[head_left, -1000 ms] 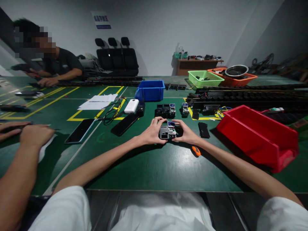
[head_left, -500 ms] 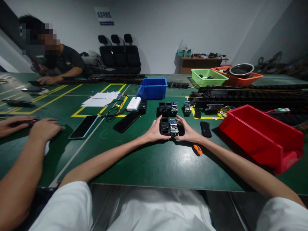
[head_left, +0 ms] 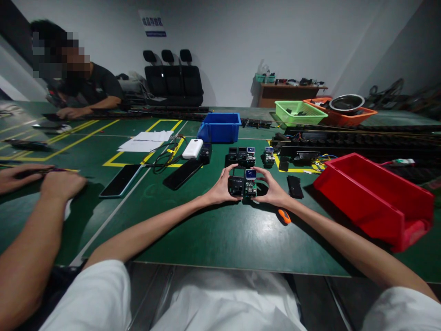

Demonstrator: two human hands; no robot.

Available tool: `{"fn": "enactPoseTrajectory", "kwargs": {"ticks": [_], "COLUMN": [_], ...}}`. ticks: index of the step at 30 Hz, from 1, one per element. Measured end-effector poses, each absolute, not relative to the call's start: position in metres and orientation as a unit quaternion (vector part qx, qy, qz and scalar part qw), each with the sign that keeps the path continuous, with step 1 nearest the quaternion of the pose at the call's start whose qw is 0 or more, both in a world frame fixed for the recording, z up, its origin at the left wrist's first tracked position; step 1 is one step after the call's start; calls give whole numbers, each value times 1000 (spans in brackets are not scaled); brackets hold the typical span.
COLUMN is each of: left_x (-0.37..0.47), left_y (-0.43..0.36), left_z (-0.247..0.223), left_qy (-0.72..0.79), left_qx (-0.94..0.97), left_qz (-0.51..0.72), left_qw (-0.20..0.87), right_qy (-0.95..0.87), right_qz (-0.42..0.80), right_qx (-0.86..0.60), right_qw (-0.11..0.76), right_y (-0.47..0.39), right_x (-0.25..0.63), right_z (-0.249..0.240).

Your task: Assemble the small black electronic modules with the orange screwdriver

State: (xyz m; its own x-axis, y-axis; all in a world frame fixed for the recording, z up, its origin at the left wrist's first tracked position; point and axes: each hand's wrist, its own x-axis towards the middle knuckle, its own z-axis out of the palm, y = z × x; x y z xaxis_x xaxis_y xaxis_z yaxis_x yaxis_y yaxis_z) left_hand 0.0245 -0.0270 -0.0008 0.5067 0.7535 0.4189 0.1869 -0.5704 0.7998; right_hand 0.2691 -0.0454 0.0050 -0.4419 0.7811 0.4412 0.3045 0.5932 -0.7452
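My left hand [head_left: 220, 189] grips a small black plastic housing [head_left: 237, 185] by its left side, thumb at the bottom and fingers at the top. Beside it, my right hand [head_left: 274, 189] pinches a circuit board module [head_left: 251, 183] with a small screen at its top, also between thumb and fingers. The two parts are side by side in front of me; whether they touch is unclear. Just beyond them stand black housings [head_left: 237, 155] with a similar board module [head_left: 251, 156] at their right end. Another board module [head_left: 268, 156] stands apart, further right.
Right of my hands are a black flat piece [head_left: 295, 186], an orange tool [head_left: 284, 216] and a red bin [head_left: 372, 202]. A blue bin [head_left: 220, 128], white power bank [head_left: 192, 149] and phones [head_left: 121, 181] lie beyond and left. Another person's hands [head_left: 62, 184] work at far left.
The housing and the board module have tilted slightly in my hands, showing more of the housing's face. Both hands keep their grip. The view has shifted a little.
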Motion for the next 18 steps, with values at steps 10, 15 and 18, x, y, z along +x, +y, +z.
{"fn": "enactPoseTrajectory", "kwargs": {"ticks": [10, 15, 18], "left_x": [33, 39, 39], "left_y": [-37, -42, -42], "left_z": [-5, -6, -3], "left_qy": [282, 278, 273], "left_qx": [756, 740, 728], "left_qz": [423, 436, 439], "left_qw": [413, 430, 450], "right_qy": [-790, -789, -786], "right_qz": [296, 300, 303], "right_qx": [-323, -325, -325], "right_qw": [429, 426, 430], "right_y": [-49, -51, -51], "right_x": [265, 263, 260], "right_z": [10, 12, 13]}}
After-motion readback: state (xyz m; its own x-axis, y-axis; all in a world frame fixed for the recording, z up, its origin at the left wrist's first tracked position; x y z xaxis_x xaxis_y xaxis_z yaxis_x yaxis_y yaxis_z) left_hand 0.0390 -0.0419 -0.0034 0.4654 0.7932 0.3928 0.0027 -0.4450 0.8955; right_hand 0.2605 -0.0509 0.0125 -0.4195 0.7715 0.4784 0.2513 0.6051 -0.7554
